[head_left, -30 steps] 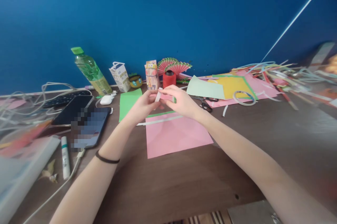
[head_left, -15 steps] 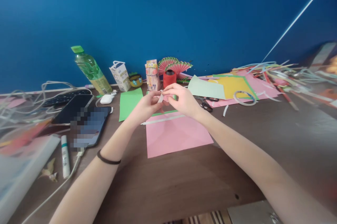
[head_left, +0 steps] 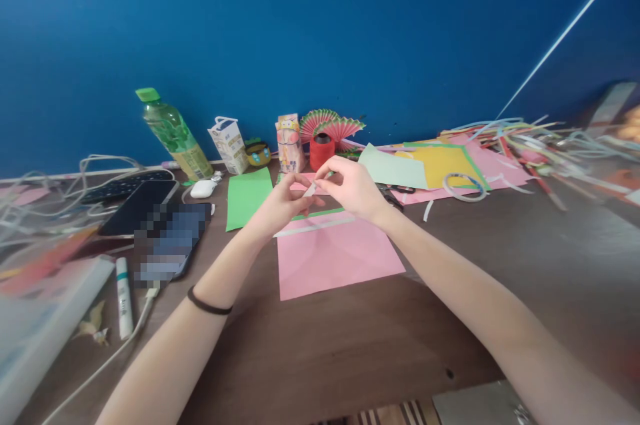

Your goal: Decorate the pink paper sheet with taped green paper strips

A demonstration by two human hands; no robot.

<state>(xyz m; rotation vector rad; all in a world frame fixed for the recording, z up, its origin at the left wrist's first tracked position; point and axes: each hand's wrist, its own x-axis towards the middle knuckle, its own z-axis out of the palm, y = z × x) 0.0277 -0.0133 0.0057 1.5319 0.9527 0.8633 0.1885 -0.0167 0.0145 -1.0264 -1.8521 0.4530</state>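
Above a pink sheet of paper (head_left: 340, 258), my left hand (head_left: 283, 202) is closed, its thumb and fingertips pinching a small white strip (head_left: 311, 190). My right hand (head_left: 355, 188) pinches the other end of that strip between thumb and forefinger. Whether the strip is paper or tape I cannot tell. Along the pink sheet's far edge run a long white strip (head_left: 313, 226) and a green border (head_left: 325, 215). A green sheet (head_left: 249, 198) lies to the left of my left hand. Black-handled scissors (head_left: 391, 196) lie beyond my right wrist, partly hidden.
By the blue wall stand a green bottle (head_left: 175, 135), a small carton (head_left: 229, 145), a red spool (head_left: 321, 152) and a pink-green paper fan (head_left: 340, 126). Phones (head_left: 183, 238), cables and a marker (head_left: 124, 298) lie left. Coloured sheets (head_left: 445, 168) and a tape roll (head_left: 465, 195) are right.
My fingertips have shifted slightly to the right and down with the small white strip. My right fingers are a little more bent, and the long strip on the pink sheet lies slightly differently.
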